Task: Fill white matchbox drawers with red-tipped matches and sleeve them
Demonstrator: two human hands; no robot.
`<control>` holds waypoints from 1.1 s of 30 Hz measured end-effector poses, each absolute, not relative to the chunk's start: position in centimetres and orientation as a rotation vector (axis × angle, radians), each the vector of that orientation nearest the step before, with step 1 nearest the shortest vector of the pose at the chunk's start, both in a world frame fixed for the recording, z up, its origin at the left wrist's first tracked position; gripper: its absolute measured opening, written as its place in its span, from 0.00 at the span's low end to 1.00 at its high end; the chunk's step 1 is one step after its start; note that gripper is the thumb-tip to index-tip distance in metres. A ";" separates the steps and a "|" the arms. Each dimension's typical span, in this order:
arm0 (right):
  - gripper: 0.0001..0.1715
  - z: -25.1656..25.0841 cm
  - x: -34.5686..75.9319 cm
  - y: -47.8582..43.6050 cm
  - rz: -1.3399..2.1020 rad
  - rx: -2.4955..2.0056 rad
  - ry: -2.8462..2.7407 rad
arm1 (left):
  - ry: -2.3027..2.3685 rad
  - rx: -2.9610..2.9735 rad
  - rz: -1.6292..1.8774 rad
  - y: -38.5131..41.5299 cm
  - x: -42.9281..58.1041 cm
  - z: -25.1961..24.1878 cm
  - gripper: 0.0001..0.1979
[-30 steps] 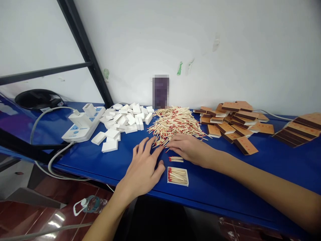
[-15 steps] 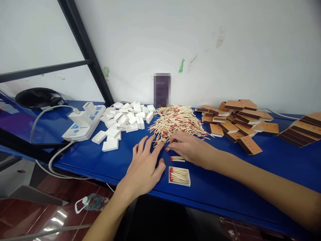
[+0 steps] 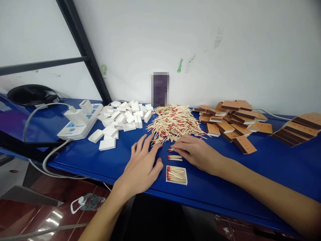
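Note:
My left hand (image 3: 141, 167) rests on the blue table with its fingers spread, holding nothing; its fingertips reach the near left edge of a heap of red-tipped matches (image 3: 175, 122). Just in front of that heap, my right hand (image 3: 198, 154) is pinched over a few matches (image 3: 171, 149), their red heads poking out to the left of the fingertips and the sticks mostly hidden. Below its fingers lies a short row of matches (image 3: 175, 157), heads to the left. Nearer me sits a white matchbox tray (image 3: 186, 175), filled with matches pointing the same way.
White empty trays (image 3: 129, 117) are heaped at the back left, beside a power strip (image 3: 77, 129) with chargers. Orange-brown matchbox sleeves (image 3: 244, 144) are piled at the right. A pixelated dark rectangle (image 3: 161, 88) stands against the wall. A bottle (image 3: 91, 202) lies below the table.
My right hand has drawn slightly away from the heap, and the match heads at its fingertips now show clear of it. My left hand keeps its spread pose. The view has shifted slightly.

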State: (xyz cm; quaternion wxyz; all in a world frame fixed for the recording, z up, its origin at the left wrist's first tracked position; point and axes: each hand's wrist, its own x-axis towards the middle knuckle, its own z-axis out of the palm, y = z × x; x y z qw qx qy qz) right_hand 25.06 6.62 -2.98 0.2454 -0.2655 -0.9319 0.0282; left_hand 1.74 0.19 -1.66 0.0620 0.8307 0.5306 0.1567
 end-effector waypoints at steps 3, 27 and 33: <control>0.13 -2.8 24.3 7.2 0.154 -0.665 -2.570 | 1.602 2.484 0.474 0.2 1.7 -1.6 0.19; 0.13 -2.8 25.7 6.2 0.132 -0.722 -2.570 | 1.531 2.532 0.541 0.0 1.7 -1.4 0.20; 0.16 -1.9 25.5 4.8 0.235 -0.775 -2.542 | 1.410 2.531 0.582 -0.2 1.7 -0.9 0.19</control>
